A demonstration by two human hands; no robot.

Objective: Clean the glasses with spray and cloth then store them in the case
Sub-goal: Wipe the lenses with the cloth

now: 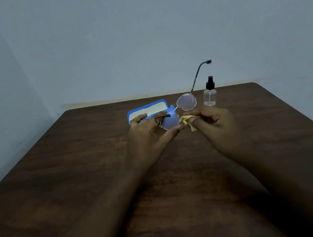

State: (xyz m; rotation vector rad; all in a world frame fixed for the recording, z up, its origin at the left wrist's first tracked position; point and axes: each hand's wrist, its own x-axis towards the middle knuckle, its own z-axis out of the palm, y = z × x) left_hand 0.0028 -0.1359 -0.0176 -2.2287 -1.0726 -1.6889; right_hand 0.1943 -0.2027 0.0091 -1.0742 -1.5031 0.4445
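Glasses [186, 102] in L hand [147, 132]; cloth [189, 123] in R hand [214, 120], prob. at lens [169, 121].

Open case [147, 109] and spray bottle [210, 96] standing behind the hands, bare table [77, 174] at both sides

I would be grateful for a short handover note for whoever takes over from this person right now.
Left hand: holds the glasses by the near lens rim, above the table, temples unfolded.
Right hand: pinches the yellow cloth beside that lens.
Blue case: open, behind the left hand.
Spray bottle: upright, far right of the glasses.
Done: glasses and cloth are in hand; whether they were sprayed cannot be told.
Left: wipe both lenses, fold the temples, put the glasses in the case, close it.
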